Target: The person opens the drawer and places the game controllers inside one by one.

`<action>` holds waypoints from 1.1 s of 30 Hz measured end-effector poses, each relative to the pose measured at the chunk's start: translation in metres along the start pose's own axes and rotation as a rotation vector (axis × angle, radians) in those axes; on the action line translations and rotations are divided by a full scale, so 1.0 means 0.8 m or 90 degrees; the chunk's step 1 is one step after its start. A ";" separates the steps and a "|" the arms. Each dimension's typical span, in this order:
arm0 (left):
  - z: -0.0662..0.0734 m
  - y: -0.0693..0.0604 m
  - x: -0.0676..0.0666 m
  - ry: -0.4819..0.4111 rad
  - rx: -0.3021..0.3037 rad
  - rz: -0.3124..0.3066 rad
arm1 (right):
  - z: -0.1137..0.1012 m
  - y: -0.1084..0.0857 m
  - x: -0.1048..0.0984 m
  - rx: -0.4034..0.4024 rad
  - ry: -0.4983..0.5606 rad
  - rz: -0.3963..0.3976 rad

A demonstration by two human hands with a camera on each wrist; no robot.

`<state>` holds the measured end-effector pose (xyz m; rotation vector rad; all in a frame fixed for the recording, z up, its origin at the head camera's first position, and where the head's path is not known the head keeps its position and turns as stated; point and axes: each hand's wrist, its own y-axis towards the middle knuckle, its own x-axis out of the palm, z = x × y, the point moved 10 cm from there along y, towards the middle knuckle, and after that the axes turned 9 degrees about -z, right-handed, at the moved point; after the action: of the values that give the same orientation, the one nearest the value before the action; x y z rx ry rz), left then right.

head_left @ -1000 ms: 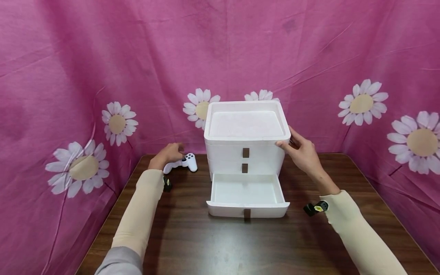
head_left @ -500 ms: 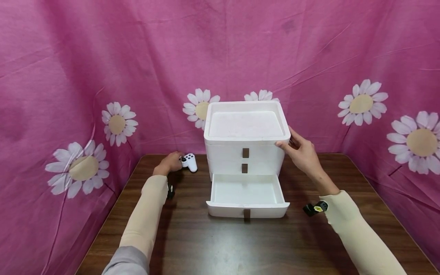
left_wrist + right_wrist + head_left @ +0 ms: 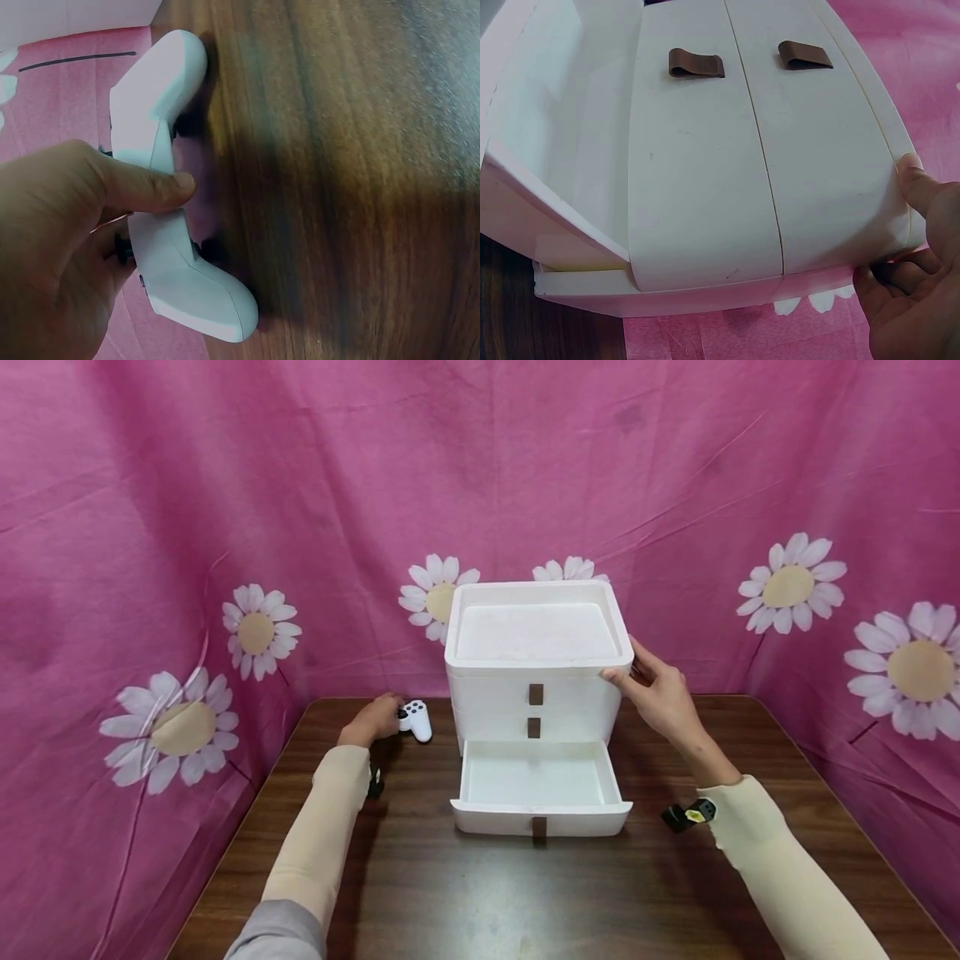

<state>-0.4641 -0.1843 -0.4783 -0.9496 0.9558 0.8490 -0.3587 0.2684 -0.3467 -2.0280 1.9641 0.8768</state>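
Observation:
A white game controller (image 3: pixel 417 721) with dark buttons is at the table's back left, beside the drawer unit. My left hand (image 3: pixel 372 720) grips its middle; the left wrist view shows the thumb across the controller (image 3: pixel 199 296) between its two handles. A white drawer unit (image 3: pixel 495 693) with brown pull tabs stands at the centre back. Its bottom drawer (image 3: pixel 540 818) is pulled out, with nothing inside; the two upper drawers are closed. My right hand (image 3: pixel 663 697) holds the unit's upper right corner, thumb on the front and fingers along the side, as in the right wrist view.
The unit's top is a shallow recessed tray (image 3: pixel 536 631) with a raised rim. The brown wooden table (image 3: pixel 420 893) extends in front of the pulled-out drawer. A pink curtain (image 3: pixel 360 510) printed with white daisies hangs close behind and along both sides.
My left hand has come down onto the controller and taken hold of it, and the controller has tilted slightly. The right hand and the drawer unit have stayed put.

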 end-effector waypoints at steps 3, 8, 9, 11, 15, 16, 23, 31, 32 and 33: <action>0.001 0.003 0.005 0.018 -0.001 -0.011 | 0.000 0.000 0.000 -0.003 -0.005 0.000; 0.003 0.006 0.006 0.052 -0.008 -0.032 | -0.002 0.000 0.000 -0.004 0.002 -0.003; 0.003 0.006 0.006 0.054 -0.009 -0.034 | -0.002 0.000 0.000 -0.004 0.003 -0.004; 0.003 0.005 0.005 0.056 -0.010 -0.039 | -0.004 0.000 0.000 -0.007 0.004 -0.003; 0.001 0.004 0.005 0.052 -0.009 -0.051 | -0.004 0.000 -0.001 -0.015 -0.002 0.000; 0.000 0.004 0.004 0.049 -0.009 -0.052 | -0.004 0.001 -0.001 -0.018 0.000 0.000; -0.005 0.001 0.000 0.015 -0.012 -0.051 | 0.000 0.003 -0.001 -0.016 0.002 -0.002; -0.003 -0.008 -0.014 0.022 -0.001 -0.028 | -0.002 0.002 -0.001 -0.018 -0.005 0.002; -0.002 -0.008 -0.017 0.026 0.003 -0.025 | -0.002 0.002 -0.001 -0.018 -0.006 0.003; 0.000 -0.009 -0.020 0.027 0.008 -0.021 | -0.002 0.002 -0.002 -0.017 -0.004 0.004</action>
<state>-0.4631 -0.1899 -0.4615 -0.9743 0.9786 0.7972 -0.3592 0.2684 -0.3442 -2.0325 1.9663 0.9149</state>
